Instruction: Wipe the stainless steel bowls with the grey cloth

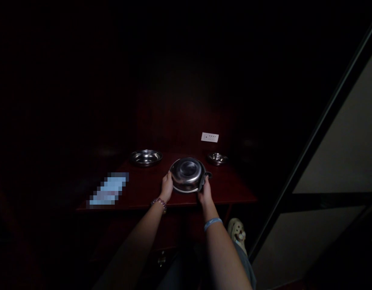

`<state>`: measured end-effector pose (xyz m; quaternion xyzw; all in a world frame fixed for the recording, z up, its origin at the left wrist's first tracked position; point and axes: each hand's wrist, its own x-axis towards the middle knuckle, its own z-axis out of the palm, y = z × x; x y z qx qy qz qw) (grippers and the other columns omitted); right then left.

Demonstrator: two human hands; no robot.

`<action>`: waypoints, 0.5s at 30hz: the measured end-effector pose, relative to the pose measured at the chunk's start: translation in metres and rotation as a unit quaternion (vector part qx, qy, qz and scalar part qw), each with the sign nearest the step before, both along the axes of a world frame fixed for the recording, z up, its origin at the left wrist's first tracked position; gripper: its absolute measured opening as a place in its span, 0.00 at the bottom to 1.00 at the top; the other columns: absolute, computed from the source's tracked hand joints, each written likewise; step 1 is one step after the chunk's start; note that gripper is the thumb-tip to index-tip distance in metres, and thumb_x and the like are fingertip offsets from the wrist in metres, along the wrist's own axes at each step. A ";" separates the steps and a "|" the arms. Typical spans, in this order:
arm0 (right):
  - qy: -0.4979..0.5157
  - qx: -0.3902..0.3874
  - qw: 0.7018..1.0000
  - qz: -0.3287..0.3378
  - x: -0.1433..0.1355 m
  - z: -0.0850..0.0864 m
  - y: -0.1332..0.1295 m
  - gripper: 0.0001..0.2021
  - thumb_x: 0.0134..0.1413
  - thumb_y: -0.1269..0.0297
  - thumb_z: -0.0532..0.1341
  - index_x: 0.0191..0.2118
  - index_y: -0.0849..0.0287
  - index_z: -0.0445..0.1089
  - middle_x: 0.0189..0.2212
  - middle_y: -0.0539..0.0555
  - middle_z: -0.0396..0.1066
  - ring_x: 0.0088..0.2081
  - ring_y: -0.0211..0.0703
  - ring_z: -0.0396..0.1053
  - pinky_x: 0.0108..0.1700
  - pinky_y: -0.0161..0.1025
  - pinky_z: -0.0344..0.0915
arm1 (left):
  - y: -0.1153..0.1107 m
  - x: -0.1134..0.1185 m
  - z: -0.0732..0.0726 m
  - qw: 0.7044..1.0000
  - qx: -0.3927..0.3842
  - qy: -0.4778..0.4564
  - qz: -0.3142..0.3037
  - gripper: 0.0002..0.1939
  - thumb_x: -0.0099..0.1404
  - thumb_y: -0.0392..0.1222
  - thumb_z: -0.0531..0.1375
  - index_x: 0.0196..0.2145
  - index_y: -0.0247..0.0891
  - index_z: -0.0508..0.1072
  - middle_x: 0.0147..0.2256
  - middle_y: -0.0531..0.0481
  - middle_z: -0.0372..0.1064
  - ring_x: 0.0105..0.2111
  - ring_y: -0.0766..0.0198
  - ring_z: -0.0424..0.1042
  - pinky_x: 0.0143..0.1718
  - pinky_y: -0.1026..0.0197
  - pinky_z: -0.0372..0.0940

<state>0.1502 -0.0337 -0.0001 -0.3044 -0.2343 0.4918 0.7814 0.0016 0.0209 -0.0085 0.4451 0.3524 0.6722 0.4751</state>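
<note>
Silver bowls (146, 158); dark red tabletop (234, 189); white wall plate (210, 137); light blue wristband (213, 223); cream shoe (236, 231).

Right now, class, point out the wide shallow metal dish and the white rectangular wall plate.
Wide shallow metal dish (146, 158): head view, inner floor.
White rectangular wall plate (210, 137): head view, middle of face.

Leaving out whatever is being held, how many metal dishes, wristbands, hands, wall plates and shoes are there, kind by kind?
Metal dishes: 2, wide dish and small dish
Wristbands: 2, beaded bracelet and blue band
Hands: 2, left hand and right hand
Wall plate: 1
Shoe: 1
Total: 8
</note>
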 end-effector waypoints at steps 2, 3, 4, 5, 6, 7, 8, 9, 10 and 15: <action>0.010 -0.015 1.000 0.002 0.003 0.002 0.000 0.19 0.61 0.48 0.53 0.38 0.56 0.73 0.35 0.51 0.79 0.39 0.39 0.75 0.45 0.38 0.72 | 0.001 0.000 -0.002 1.000 -0.005 0.005 -0.002 0.30 0.59 0.66 0.56 0.36 0.33 0.76 0.36 0.41 0.78 0.41 0.52 0.75 0.47 0.52 0.67; 0.010 -0.017 1.000 -0.003 0.005 0.002 0.000 0.19 0.61 0.48 0.53 0.39 0.56 0.73 0.35 0.51 0.79 0.39 0.39 0.75 0.45 0.39 0.72 | 0.002 0.000 -0.003 1.000 -0.006 0.006 -0.003 0.30 0.58 0.67 0.56 0.35 0.33 0.76 0.35 0.41 0.78 0.40 0.53 0.75 0.46 0.52 0.67; 0.009 -0.017 1.000 -0.007 0.006 0.002 -0.001 0.19 0.60 0.48 0.54 0.39 0.56 0.74 0.35 0.51 0.79 0.40 0.40 0.75 0.46 0.40 0.72 | 0.003 0.000 -0.003 1.000 -0.006 0.005 -0.005 0.30 0.58 0.67 0.57 0.35 0.33 0.76 0.34 0.42 0.78 0.39 0.53 0.75 0.45 0.53 0.68; 0.008 -0.016 1.000 -0.011 0.007 0.002 -0.001 0.19 0.60 0.48 0.54 0.40 0.57 0.74 0.36 0.51 0.79 0.40 0.41 0.76 0.46 0.41 0.72 | 0.003 0.000 -0.004 1.000 -0.005 0.003 -0.005 0.30 0.57 0.67 0.57 0.34 0.33 0.76 0.33 0.42 0.77 0.38 0.54 0.75 0.44 0.53 0.68; 0.006 -0.014 1.000 -0.014 0.007 0.002 -0.002 0.19 0.60 0.48 0.54 0.41 0.57 0.74 0.37 0.52 0.79 0.41 0.42 0.76 0.47 0.41 0.72 | 0.004 -0.001 -0.004 1.000 -0.003 0.001 -0.006 0.30 0.57 0.67 0.57 0.34 0.33 0.76 0.32 0.43 0.77 0.37 0.54 0.75 0.43 0.54 0.68; 0.004 -0.012 1.000 -0.017 0.008 0.002 -0.002 0.20 0.60 0.48 0.55 0.42 0.58 0.74 0.38 0.53 0.79 0.42 0.42 0.76 0.48 0.42 0.71 | 0.004 -0.001 -0.004 1.000 0.000 0.000 -0.007 0.30 0.57 0.67 0.57 0.34 0.33 0.76 0.32 0.43 0.77 0.37 0.55 0.75 0.43 0.54 0.68; 0.002 -0.010 1.000 -0.019 0.008 0.003 -0.003 0.20 0.59 0.47 0.55 0.43 0.58 0.75 0.38 0.54 0.79 0.43 0.43 0.75 0.48 0.42 0.71 | 0.004 -0.001 -0.004 1.000 0.002 -0.001 -0.006 0.30 0.57 0.67 0.57 0.33 0.33 0.76 0.32 0.43 0.77 0.37 0.55 0.75 0.43 0.54 0.68; 0.001 -0.010 1.000 -0.019 0.008 0.003 -0.003 0.21 0.59 0.47 0.55 0.43 0.59 0.75 0.39 0.54 0.79 0.43 0.43 0.75 0.49 0.43 0.71 | 0.003 -0.001 -0.003 1.000 0.002 -0.001 -0.006 0.30 0.57 0.67 0.57 0.33 0.33 0.76 0.32 0.43 0.77 0.37 0.55 0.75 0.43 0.54 0.68; 0.000 -0.012 1.000 -0.020 0.008 0.003 -0.004 0.21 0.59 0.47 0.55 0.44 0.59 0.75 0.39 0.54 0.79 0.43 0.43 0.75 0.49 0.43 0.71 | 0.002 -0.001 -0.002 1.000 0.001 -0.001 -0.005 0.30 0.57 0.67 0.58 0.33 0.33 0.76 0.32 0.43 0.77 0.37 0.55 0.75 0.43 0.54 0.68; -0.007 -0.008 1.000 -0.025 0.008 0.001 -0.003 0.24 0.59 0.45 0.55 0.47 0.60 0.74 0.42 0.55 0.79 0.45 0.43 0.75 0.52 0.44 0.69 | -0.006 0.000 0.005 1.000 0.002 0.001 -0.007 0.28 0.59 0.64 0.57 0.36 0.32 0.76 0.36 0.41 0.78 0.42 0.53 0.75 0.48 0.52 0.66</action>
